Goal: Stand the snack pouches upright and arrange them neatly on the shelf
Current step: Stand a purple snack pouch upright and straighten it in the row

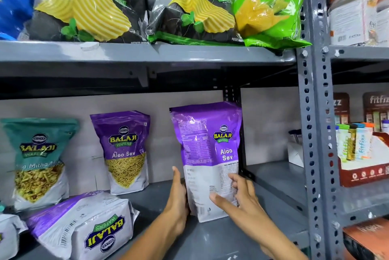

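A purple Aloo Sev pouch [207, 154] stands upright on the grey shelf [273, 177], its back facing me. My left hand [179, 194] presses its left edge and my right hand [237, 196] grips its lower right side. Another purple Aloo Sev pouch [124, 150] stands upright against the back wall to the left. A teal Balaji pouch [35, 160] stands at the far left. A purple and white pouch [84, 226] lies flat on the shelf front, upside down to me. Part of another flat pouch [8, 234] shows at the left edge.
Black and green chip bags [189, 7] fill the shelf above. A perforated grey upright [315, 133] bounds the bay on the right. Beyond it stand jars [353, 13] and a red box of tubes [362, 160]. A small white box [294, 152] sits at the back right.
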A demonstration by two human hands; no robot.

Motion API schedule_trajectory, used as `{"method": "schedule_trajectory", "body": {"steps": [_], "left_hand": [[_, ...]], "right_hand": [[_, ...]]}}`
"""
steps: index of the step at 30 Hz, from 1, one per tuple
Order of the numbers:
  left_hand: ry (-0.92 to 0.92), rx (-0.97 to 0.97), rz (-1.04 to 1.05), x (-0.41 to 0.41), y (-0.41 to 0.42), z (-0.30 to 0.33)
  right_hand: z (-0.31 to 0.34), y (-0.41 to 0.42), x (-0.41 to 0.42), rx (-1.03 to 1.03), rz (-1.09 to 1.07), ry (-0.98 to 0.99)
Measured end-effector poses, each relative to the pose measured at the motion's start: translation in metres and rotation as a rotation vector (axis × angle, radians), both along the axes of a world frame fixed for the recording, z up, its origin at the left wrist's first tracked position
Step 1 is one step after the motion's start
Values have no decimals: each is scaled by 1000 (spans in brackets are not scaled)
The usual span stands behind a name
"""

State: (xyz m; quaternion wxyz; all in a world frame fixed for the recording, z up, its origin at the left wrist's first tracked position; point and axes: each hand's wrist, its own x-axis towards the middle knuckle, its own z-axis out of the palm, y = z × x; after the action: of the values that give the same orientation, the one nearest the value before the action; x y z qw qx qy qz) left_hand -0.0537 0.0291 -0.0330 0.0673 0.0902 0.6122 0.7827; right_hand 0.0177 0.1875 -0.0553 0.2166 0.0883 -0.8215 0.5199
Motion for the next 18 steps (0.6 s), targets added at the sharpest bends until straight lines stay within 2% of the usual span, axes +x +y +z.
{"method": "schedule_trajectory", "body": {"steps": [4, 7, 12, 15, 18], "left_hand": [[120, -84, 144, 4, 1, -5], [202, -157, 246, 2, 0, -6], [233, -280, -34, -9, 5, -1], [211, -239, -139, -18, 8, -4], [217, -198, -175, -22, 14, -8]], "right_hand": [[12, 17, -9, -92, 133, -52], [10, 29, -14, -148, 89, -62], [9, 50, -29, -356, 228, -158], [10, 58, -38, -431, 233, -211], [5, 57, -41, -452, 187, -171]]}}
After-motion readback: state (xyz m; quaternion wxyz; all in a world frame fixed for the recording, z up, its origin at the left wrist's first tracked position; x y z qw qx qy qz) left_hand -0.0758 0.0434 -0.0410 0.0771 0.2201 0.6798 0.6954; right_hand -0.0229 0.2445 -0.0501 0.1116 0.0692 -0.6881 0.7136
